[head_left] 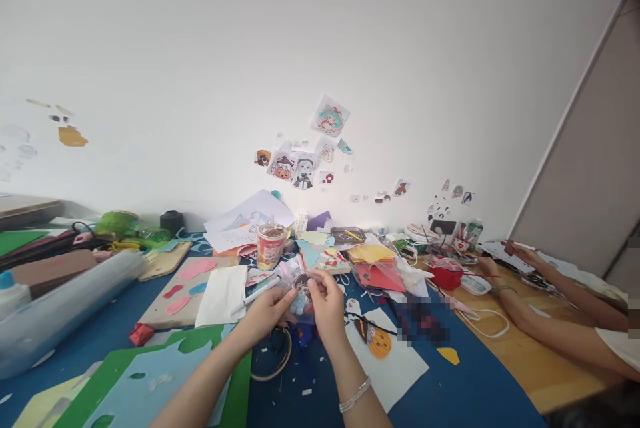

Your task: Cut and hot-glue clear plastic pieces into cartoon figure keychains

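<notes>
1. Behind the grip we see a plain white wall [200, 81] dotted with small paper drawings [305, 171]; below it spreads a cluttered blue table covering [465, 395].
2. Between our left hand [267, 311] and right hand [327, 298] we pinch a small flat cutout of a dark-haired figure in pale-blue clothes [302, 291], held at the fingertips.
3. If our hands pull unevenly, we judge that the cutout could crease or tear, as it looks thin.
4. Just beyond the grip stands a red-and-yellow drink cup with a straw [270, 251]; our knuckles could knock it and wet nearby papers.
5. Right of the grip, our right forearm lies close over a white sheet [390, 385] bearing an orange pumpkin cutout [380, 345]; a sideways sweep could drag it.
6. Should our fingers slip, the figure could drop among the tiny white scraps [307, 392] nearer us.
</notes>
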### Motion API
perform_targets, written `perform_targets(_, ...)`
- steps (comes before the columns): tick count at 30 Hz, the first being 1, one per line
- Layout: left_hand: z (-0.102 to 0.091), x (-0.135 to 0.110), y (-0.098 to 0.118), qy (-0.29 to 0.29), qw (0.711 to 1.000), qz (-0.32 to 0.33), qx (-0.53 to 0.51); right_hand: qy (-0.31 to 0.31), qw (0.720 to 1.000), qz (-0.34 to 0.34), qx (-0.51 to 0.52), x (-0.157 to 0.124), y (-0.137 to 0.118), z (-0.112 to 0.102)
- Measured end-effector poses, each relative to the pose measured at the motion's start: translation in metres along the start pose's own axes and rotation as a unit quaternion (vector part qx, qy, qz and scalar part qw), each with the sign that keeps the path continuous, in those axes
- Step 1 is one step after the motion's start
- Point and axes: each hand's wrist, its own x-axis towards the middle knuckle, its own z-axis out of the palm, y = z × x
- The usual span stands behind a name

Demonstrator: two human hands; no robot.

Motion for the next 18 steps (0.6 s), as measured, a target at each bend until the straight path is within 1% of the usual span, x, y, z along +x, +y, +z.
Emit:
perform_targets(4,0.001,0.0,0.004,0.009,0.999,0.005,-0.033,0.015,1.0,0.002,0.001,-0.004,0.007,0.004)
perform_targets(7,0.004,0.0,0.005,0.025,0.998,0.024,-0.046,0.013,1.0,0.012,0.016,-0.004,0.008,0.004)
perform_targets(9,0.008,0.0,0.003,0.043,0.998,0.039,-0.039,0.019,1.0,0.008,0.006,-0.005,0.009,0.006)
perform_targets(14,0.022,0.002,-0.005,0.078,0.995,0.06,-0.002,0.07,0.996,-0.002,-0.049,-0.009,0.015,0.012)
perform_targets(18,0.027,0.0,-0.005,0.11,0.992,0.064,0.005,0.071,0.997,0.005,-0.039,-0.01,0.021,0.016)
